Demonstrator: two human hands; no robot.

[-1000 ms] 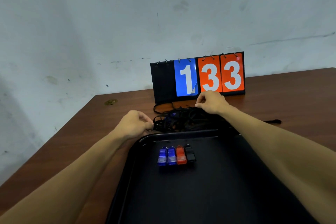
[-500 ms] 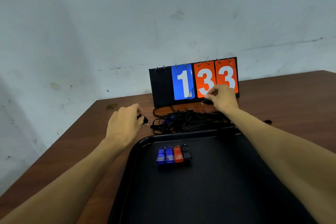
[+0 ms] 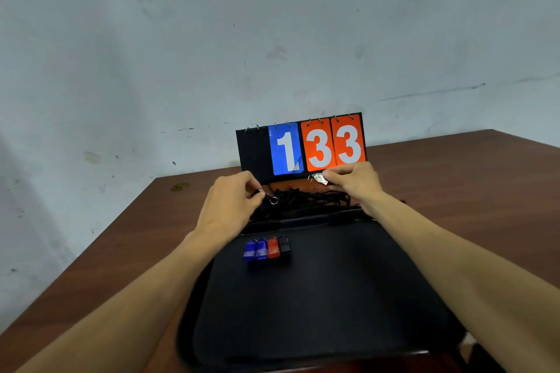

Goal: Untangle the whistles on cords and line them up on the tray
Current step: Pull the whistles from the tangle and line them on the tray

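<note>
Head view: left hand (image 3: 228,204) pinches a ringed cord end (image 3: 272,200), right hand (image 3: 356,183) pinches a pale whistle (image 3: 320,179), both over the cord tangle (image 3: 309,201) behind the tray (image 3: 318,300). On it, four whistles (image 3: 267,248) sit side by side.

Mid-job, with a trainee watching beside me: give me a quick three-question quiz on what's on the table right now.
1. How many whistles lie in the row on the tray? A two, B four, C six.
2. True or false: the black whistle is at the row's left end.
3. Fill in: the left hand pinches a cord end bearing a metal ____.
Key: 1 B. 2 False; the black whistle is at the right end. 3 ring.
</note>
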